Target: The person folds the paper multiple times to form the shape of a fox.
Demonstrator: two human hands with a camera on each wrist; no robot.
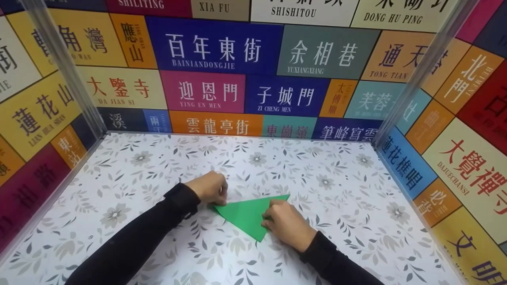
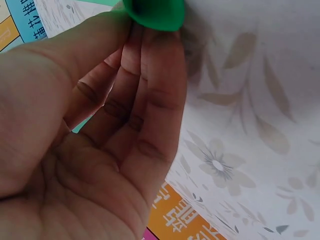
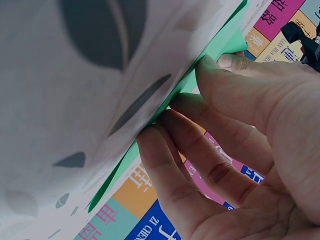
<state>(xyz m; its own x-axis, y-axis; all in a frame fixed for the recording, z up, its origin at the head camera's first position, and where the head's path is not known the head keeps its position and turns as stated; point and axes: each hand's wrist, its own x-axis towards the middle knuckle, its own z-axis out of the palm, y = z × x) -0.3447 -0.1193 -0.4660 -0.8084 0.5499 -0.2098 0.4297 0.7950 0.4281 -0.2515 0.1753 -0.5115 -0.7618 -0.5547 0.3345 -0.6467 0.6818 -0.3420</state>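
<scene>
Head view: left hand [image 1: 210, 188] pinches green paper [image 1: 241, 214] by one corner; right hand [image 1: 290, 223] partly hides it, pinch or press unclear; near edge of table [image 1: 222, 265] cut off

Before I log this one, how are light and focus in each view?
Head: fairly even light, green paper clearly outlined, wall lettering mostly readable; left wrist: fingers shaded on the palm side; right wrist: tabletop dim grey, large leaf print soft-edged.
</scene>
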